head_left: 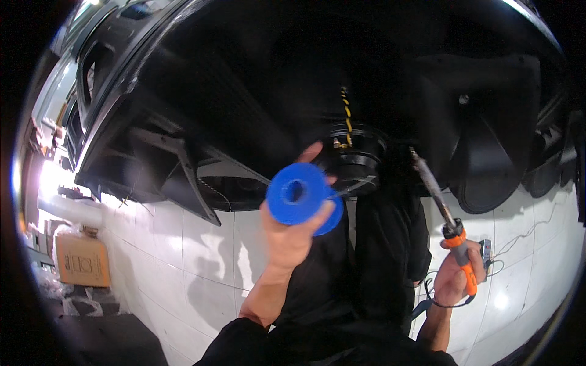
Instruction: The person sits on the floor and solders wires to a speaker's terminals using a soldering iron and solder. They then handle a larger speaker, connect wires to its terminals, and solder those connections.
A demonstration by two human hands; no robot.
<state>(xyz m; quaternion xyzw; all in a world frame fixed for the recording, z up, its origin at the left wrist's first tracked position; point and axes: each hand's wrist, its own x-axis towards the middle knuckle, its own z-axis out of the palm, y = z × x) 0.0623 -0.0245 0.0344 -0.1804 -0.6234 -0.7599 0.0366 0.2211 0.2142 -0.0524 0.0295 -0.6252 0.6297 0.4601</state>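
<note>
each hand's grip is clamped: the right hand [456, 274] on a soldering iron [453, 229], the left hand [285, 241] on a blue spool [281, 198]. the round black speaker driver [359, 163] sits between them, the yellow-and-black twisted wire [348, 116] already reaching its brassy terminals [340, 144]. that much looks done; whether the joints are soldered i cannot tell. the iron is apart from them; a thin strand [360, 186] runs from spool toward driver, so soldering seems unfinished.
</note>
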